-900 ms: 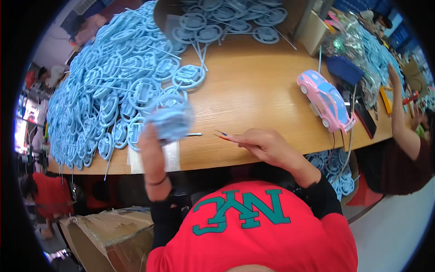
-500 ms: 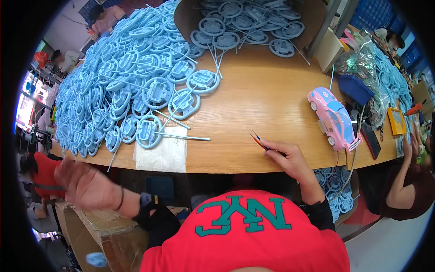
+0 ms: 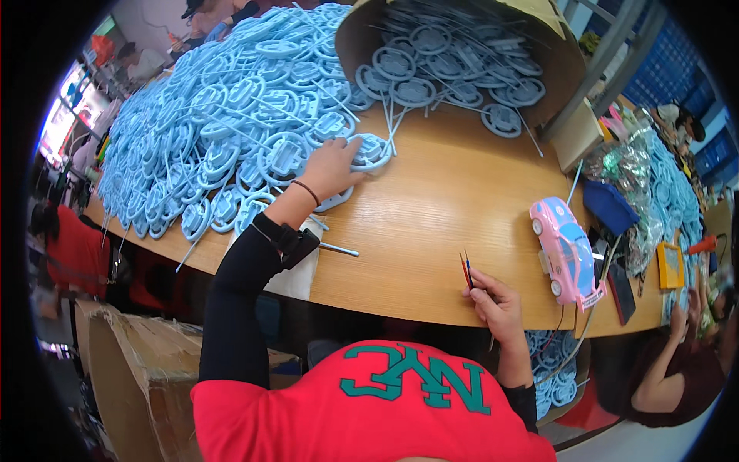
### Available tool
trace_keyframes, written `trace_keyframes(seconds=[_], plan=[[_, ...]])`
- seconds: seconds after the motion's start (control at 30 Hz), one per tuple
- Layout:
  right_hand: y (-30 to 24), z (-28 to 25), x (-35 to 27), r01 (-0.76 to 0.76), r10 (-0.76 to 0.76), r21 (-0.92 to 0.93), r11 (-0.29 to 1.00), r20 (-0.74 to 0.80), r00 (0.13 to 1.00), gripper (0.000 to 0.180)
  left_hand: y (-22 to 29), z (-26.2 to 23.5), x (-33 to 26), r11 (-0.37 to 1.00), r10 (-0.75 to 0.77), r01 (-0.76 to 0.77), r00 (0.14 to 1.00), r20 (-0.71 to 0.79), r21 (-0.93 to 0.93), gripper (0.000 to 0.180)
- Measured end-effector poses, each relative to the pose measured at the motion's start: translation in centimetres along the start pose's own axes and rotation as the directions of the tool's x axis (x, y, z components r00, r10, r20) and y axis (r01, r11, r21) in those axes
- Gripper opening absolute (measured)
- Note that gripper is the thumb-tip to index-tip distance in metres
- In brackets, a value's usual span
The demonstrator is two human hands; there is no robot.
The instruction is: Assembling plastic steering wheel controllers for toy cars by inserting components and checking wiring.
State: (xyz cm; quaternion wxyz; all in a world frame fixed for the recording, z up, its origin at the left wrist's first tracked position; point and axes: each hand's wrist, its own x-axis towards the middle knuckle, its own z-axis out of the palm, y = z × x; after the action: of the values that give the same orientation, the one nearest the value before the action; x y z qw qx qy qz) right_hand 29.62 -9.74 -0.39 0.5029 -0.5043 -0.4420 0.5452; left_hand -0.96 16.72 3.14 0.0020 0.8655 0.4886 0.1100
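Note:
My left hand (image 3: pixel 331 169) reaches across the table to the right edge of a heap of light-blue plastic toy steering wheels (image 3: pixel 208 115), many with thin rods sticking out. Its fingers and thumb straddle the left rim of one toy steering wheel (image 3: pixel 373 154), which still lies on the table. Near the front edge, my right hand (image 3: pixel 496 304) pinches a red and a blue wire (image 3: pixel 466 269) between thumb and fingers, their thin tips pointing up. To the right of that hand lies a pink toy car (image 3: pixel 566 250) with blue windows.
An open cardboard box (image 3: pixel 570 73) of more blue wheels lies on its side at the back. A blue tray (image 3: pixel 610 206), a dark phone-like slab (image 3: pixel 622 294) and a yellow frame (image 3: pixel 672 266) are at the right, near another person's arm (image 3: pixel 662 377). Below left stands a cardboard carton (image 3: pixel 146 362).
My left hand has swung from beyond the table's front left up onto the wheel at the heap's edge. My right hand keeps the wires, their tips now more upright. The view has shifted.

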Motion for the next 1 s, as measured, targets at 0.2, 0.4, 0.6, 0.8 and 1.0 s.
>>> trace_keyframes(seconds=[0.2,0.4,0.6,0.8,1.0], plan=[[0.0,0.0,0.1,-0.018,0.018,0.016,1.0,0.014,1.0,0.038,-0.1,-4.6,-1.7,0.968,-0.204,0.19,0.976,-0.071,-0.164,0.037],[0.0,0.0,0.2,-0.015,0.014,0.017,1.0,0.023,1.0,0.038,-3.2,-12.2,-4.3,0.727,-0.43,0.323,0.902,-0.034,-0.606,0.032],[-0.3,0.3,0.2,-0.01,0.011,-0.025,1.0,0.035,0.999,0.039,-17.7,-21.9,2.2,0.853,-0.274,0.518,0.542,-0.795,0.059,0.075],[0.4,0.1,0.1,0.013,-0.013,-0.007,1.0,-0.028,1.0,0.039,-10.8,-17.6,3.1,0.994,-0.075,0.112,0.741,-0.668,0.012,0.056],[-0.1,0.3,0.1,-0.008,0.009,-0.058,0.998,0.02,1.0,0.04,-1.6,-4.8,-2.3,0.973,0.229,-0.213,0.924,0.305,-0.084,0.076]])
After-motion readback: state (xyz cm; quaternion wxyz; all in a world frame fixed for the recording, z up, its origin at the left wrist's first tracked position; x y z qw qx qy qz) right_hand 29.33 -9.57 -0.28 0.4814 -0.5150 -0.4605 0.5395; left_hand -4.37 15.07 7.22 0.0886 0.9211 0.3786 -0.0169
